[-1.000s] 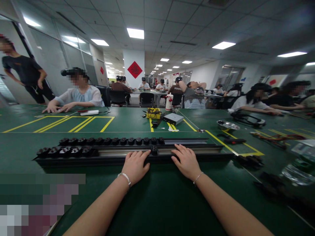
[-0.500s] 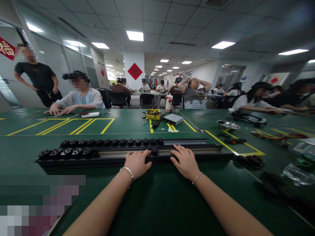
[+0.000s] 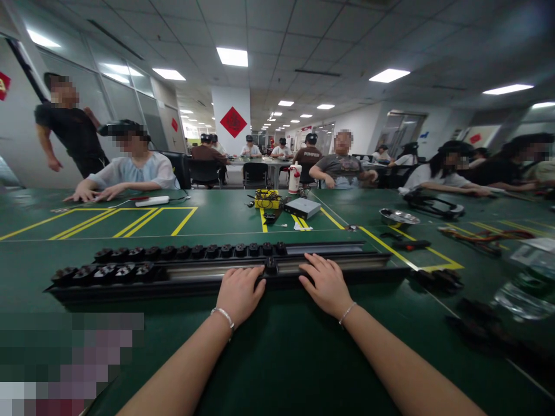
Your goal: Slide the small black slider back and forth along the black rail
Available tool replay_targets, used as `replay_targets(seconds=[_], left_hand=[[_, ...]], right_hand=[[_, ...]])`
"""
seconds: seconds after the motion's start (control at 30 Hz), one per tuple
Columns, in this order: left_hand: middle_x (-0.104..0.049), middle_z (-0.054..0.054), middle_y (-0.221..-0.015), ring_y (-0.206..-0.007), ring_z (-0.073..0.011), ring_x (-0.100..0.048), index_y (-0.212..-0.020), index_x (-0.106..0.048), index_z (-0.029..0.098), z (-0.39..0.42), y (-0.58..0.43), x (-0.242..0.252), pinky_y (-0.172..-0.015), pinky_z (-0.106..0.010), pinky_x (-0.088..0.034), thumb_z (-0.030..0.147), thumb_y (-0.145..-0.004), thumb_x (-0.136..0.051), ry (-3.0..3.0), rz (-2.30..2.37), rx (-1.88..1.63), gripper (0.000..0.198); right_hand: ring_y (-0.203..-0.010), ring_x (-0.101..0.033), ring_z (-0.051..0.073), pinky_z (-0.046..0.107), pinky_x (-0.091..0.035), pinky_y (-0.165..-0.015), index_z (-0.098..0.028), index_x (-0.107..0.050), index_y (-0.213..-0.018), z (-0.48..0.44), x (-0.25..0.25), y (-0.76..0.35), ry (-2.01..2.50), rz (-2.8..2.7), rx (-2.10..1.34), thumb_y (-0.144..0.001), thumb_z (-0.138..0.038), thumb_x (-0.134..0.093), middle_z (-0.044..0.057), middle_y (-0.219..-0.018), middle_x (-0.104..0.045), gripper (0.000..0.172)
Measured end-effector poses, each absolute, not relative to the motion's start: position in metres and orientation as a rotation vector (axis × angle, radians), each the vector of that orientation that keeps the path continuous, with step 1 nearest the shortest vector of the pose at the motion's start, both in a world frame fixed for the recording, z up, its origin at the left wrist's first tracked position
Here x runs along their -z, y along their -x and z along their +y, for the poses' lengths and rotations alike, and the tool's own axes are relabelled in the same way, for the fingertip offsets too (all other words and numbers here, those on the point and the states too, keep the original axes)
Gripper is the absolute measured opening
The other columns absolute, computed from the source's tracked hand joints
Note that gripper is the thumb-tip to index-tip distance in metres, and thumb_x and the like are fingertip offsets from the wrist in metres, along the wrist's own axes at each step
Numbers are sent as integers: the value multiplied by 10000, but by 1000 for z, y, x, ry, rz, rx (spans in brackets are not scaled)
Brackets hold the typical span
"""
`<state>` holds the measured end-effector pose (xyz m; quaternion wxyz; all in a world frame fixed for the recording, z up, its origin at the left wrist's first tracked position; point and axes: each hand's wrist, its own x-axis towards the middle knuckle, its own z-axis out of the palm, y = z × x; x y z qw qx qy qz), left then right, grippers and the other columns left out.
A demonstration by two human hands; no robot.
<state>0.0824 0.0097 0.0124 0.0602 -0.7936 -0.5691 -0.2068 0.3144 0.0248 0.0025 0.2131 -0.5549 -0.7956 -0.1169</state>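
Observation:
Two long black track rails (image 3: 243,271) with metal-coloured channels lie side by side across the green table in front of me. Several black socket modules (image 3: 125,271) sit in the left part of the near rail, and a row of similar ones (image 3: 212,251) fills much of the far rail. A single black socket module (image 3: 271,265) stands in the near channel between my hands. My left hand (image 3: 240,292) lies over the near rail, fingers outstretched, with its fingertips at that module's left side. To the right, my right hand (image 3: 325,283) rests open on the rail, fingers spread, apart from the module.
Beyond the rails are a yellow box with cables (image 3: 266,199), a grey box (image 3: 302,207) and a white bottle (image 3: 295,178). On the right lie a metal bowl (image 3: 399,218), dark loose parts (image 3: 440,281) and a clear plastic container (image 3: 529,277). Other people sit around.
My hands keep nearly the same pose around the single module. The rails' left end appears slightly lower and farther left. In the background, one person has lowered their raised arms and another has turned.

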Motion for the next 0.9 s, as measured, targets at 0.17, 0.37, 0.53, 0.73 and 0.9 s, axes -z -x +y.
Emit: replay_targets(seconds=[0.17,0.37,0.53,0.73,0.9], left_hand=[[-672,-44,-1017,-956,-203,-576,-1180,-511,224,8,-85,-13,-896,-380,-337,348,-855,-404,2361,-1770,639,364],[-670,-36,-1028,-969,-201,-571,-1167,-521,245,8,-85,-13,-899,-378,-332,339,-852,-403,2372,-1780,629,349],[-670,-25,-1040,-956,-200,-577,-1169,-521,261,9,-85,-13,-884,-385,-335,338,-853,-397,2389,-1772,628,348],[-665,-21,-1074,-980,-193,-573,-1170,-525,272,9,-85,-15,-901,-378,-328,332,-850,-399,2404,-1794,608,350],[-665,-10,-1076,-984,-187,-576,-1169,-526,290,10,-85,-16,-893,-373,-331,329,-849,-401,2424,-1788,599,346]], right_hand=[[-1247,-375,213,438,-268,-997,-287,-590,-1091,25,-2,-315,1545,-2212,336,-882,-438,-347,25,-1337,-473,354],[-1243,-380,218,440,-276,-991,-283,-598,-1078,25,-2,-315,1535,-2209,339,-879,-438,-353,33,-1329,-481,352],[-1248,-374,214,437,-269,-997,-288,-591,-1086,25,-2,-315,1549,-2213,345,-880,-441,-349,24,-1338,-472,353],[-1247,-375,211,434,-271,-996,-284,-590,-1092,25,-2,-315,1543,-2221,347,-881,-436,-352,29,-1335,-475,353],[-1242,-382,209,432,-277,-994,-286,-591,-1095,25,-2,-315,1543,-2222,359,-880,-438,-351,28,-1331,-478,357]])
